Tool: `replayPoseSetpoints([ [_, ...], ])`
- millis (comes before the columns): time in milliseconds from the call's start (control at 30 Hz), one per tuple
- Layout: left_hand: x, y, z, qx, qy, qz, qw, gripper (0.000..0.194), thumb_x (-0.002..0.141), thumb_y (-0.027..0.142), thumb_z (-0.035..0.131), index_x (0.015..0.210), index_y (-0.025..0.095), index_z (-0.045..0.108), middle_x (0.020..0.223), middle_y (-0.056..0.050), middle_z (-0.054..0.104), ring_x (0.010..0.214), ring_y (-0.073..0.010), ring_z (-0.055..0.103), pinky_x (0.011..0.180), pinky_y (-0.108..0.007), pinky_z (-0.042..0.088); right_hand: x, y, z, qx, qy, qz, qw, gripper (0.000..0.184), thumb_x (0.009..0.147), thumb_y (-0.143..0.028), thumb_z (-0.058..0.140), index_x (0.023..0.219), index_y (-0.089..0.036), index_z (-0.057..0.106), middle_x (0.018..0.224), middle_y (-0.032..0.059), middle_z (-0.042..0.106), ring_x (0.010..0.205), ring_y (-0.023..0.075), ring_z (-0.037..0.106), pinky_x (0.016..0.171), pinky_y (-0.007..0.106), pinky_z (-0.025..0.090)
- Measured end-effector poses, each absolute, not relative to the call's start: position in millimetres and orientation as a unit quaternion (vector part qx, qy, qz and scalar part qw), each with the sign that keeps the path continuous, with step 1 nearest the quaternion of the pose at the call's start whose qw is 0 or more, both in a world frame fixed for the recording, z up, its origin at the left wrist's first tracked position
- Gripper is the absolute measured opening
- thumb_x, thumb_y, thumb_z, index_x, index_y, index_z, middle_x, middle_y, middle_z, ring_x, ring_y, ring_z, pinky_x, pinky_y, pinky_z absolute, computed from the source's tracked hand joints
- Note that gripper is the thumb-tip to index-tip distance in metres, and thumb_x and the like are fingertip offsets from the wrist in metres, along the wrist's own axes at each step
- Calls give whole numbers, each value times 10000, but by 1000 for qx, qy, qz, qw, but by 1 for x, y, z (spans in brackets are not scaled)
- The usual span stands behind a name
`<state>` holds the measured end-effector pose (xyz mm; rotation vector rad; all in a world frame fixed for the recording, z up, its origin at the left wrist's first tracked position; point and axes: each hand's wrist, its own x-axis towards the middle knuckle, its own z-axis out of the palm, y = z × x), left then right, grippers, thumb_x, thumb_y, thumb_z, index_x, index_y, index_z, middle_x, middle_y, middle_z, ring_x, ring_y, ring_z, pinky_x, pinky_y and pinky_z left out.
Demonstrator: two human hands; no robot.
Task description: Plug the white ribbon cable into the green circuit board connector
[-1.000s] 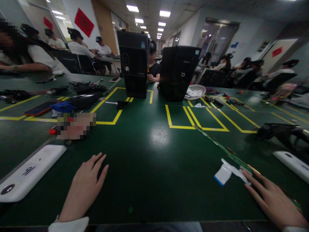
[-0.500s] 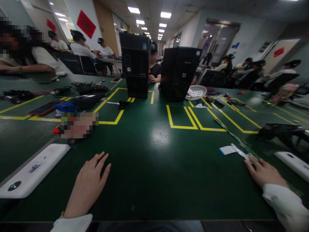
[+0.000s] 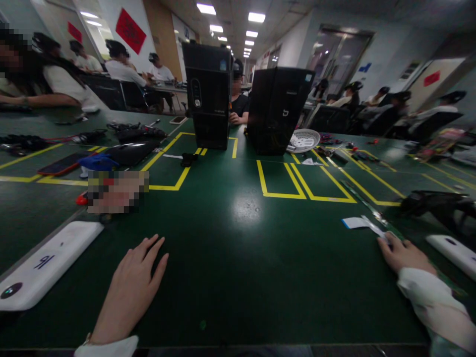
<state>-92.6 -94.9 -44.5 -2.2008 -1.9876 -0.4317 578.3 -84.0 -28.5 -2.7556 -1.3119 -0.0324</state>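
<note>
1. Presently, the long green strip (image 3: 378,216) lies aslant on the table (image 3: 245,277), at the person's right. Compared with the earlier views, it has shifted outward and away from the near edge; its far end now sits between lines of yellow tape (image 3: 329,199).

2. White ribbon (image 3: 357,222), blue at its free end. It extends from beside the strip toward the middle of the table and has travelled with it, which suggests that the two are joined; the junction itself is too small to confirm.

3. Right hand (image 3: 407,255). It has advanced with the strip, fingers narrowly grouped over the ribbon's near end and the strip's edge. Contact is apparent; whether the fingertips pinch or merely press cannot be told. The change seems one of position only, the strip appearing to remain flat.

4. Left hand (image 3: 130,280). Palm down, fingers moderately spread, nothing visibly held; its place is nearly unchanged.

5. Near surroundings. A white casing (image 3: 48,258) with dark marking lies beyond the left hand's outer side; a second white piece (image 3: 451,253) and a black curved part (image 3: 431,203) lie right of the strip.

6. Far field. Two black computer towers (image 3: 208,99) (image 3: 278,109) stand upright, a co-worker's hand (image 3: 240,118) visible between them; a pale basket (image 3: 315,139) rests beside the right tower.
</note>
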Motion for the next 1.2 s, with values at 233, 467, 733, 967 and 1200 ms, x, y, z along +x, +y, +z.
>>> replayPoseSetpoints([
  [233, -91, -95, -44, -728, -667, -140, 68, 625, 949, 509, 285, 1335, 105, 565, 1395, -181, 555, 1292, -349, 513, 1080, -547, 404, 583, -84, -35, -907, -419, -13, 33, 803, 900, -652, 177, 1326, -114, 595, 1247, 323, 557, 1136, 473, 581, 804, 575, 469],
  [467, -94, -95, -46, -731, -665, -136, 68, 627, 949, 519, 284, 1354, 117, 546, 1414, -172, 537, 1298, -342, 507, 1091, -536, 391, 565, -102, -46, -902, -415, -60, 100, 730, 895, -655, 260, 1333, -182, 604, 1300, 328, 535, 1237, 518, 485, 844, 712, 400],
  [733, -94, -94, -46, -729, -668, -134, 67, 652, 939, 535, 265, 1344, 115, 557, 1401, -175, 547, 1288, -350, 513, 1077, -552, 402, 563, -86, -54, -825, -555, -81, 74, 683, 951, -521, 241, 1371, -88, 562, 1412, 249, 509, 1353, 433, 400, 1047, 643, 341],
  [967, -97, -93, -49, -734, -662, -132, 66, 654, 939, 540, 271, 1352, 114, 546, 1411, -177, 539, 1295, -357, 506, 1074, -552, 403, 488, -54, -42, -634, -756, -41, 156, 552, 972, -468, 342, 1333, -126, 581, 1378, 178, 544, 1275, 296, 512, 1085, 497, 413],
  [1200, -96, -93, -48, -734, -659, -143, 77, 618, 939, 526, 276, 1341, 140, 543, 1402, -171, 546, 1309, -348, 502, 1072, -535, 413, 387, -4, -30, -505, -844, -4, 178, 454, 989, -414, 386, 1339, -195, 575, 1333, 156, 552, 1249, 294, 518, 1049, 531, 441],
])
